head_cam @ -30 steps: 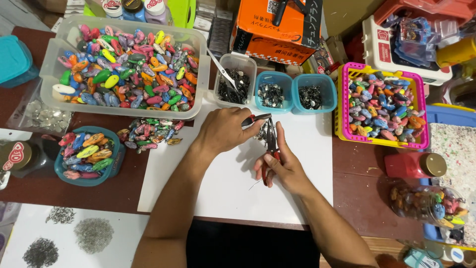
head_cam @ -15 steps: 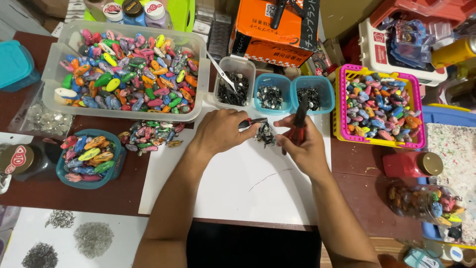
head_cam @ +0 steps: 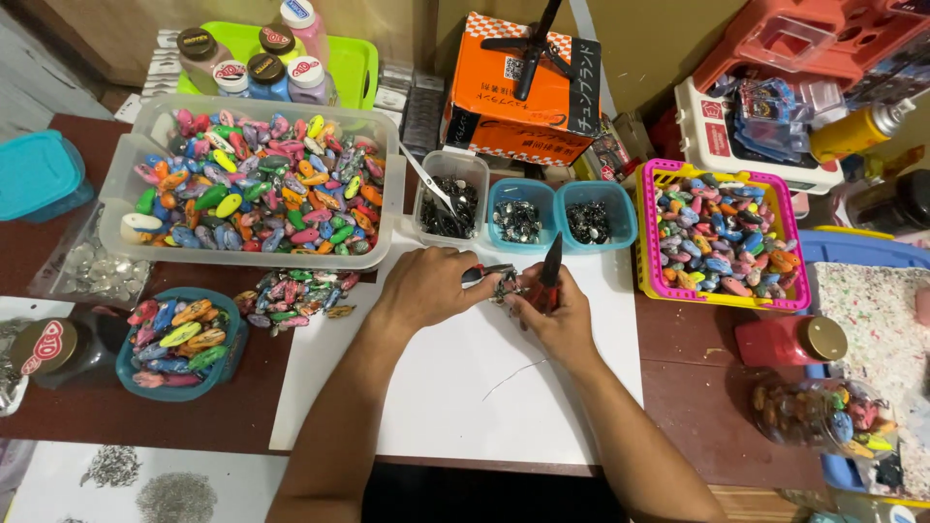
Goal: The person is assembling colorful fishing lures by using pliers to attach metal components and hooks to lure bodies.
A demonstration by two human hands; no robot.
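My left hand is closed around a pair of red-handled pliers whose tip meets a small dark metal piece held between both hands. My right hand grips a second pair of pliers with dark handles that stick up and away from me. Both hands rest over a white sheet on the brown table, just in front of three small tubs of metal parts.
A large clear bin of colourful oval beads stands back left. A pink basket of beads is at right, a blue bowl at left. Small tubs hold dark metal bits. An orange box is behind.
My right hand has swung its pliers from lying flat near the sheet's middle to upright by the tubs. Both hands have moved up and closed in on the small metal piece.
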